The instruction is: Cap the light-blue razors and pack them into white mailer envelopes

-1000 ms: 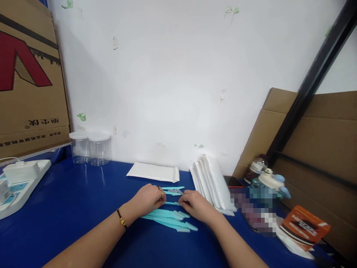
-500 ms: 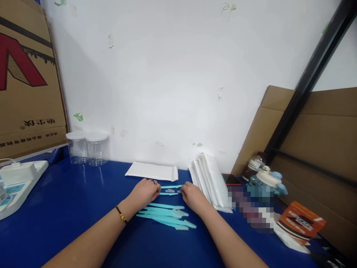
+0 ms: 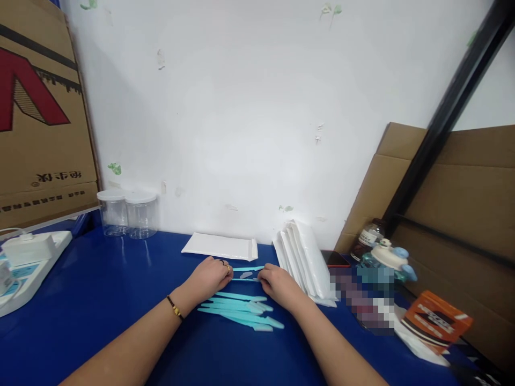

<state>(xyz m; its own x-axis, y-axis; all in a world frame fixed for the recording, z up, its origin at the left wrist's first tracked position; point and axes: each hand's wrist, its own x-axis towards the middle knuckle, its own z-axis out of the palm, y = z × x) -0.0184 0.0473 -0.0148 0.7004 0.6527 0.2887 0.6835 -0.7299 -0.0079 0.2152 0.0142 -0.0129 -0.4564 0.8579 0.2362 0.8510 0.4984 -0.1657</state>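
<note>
Two slim turquoise eyebrow razors span the gap between my hands, an upper razor [image 3: 247, 268] and a lower razor [image 3: 243, 279]. My left hand [image 3: 215, 275] is closed on their left ends, its fingertips hiding them. At the lower razor's right end my right hand [image 3: 276, 280] pinches with bent fingers, which also meet the upper razor's tip. A small clear plastic piece [image 3: 245, 275] shows between the two razors. Nearer to me, several more turquoise razors [image 3: 241, 311] lie in a loose pile on the blue table [image 3: 193, 354].
Behind my hands lies a white padded envelope [image 3: 219, 246]; a stack of white envelopes [image 3: 303, 260] leans to the right. Two clear jars [image 3: 140, 217] and a power strip [image 3: 44, 273] stand left. An orange packet [image 3: 436, 321] and a teal pot-like container [image 3: 384, 262] are at right.
The fingers of my right hand have shifted slightly left along the lower razor. My left hand and the razor pile are almost unchanged.
</note>
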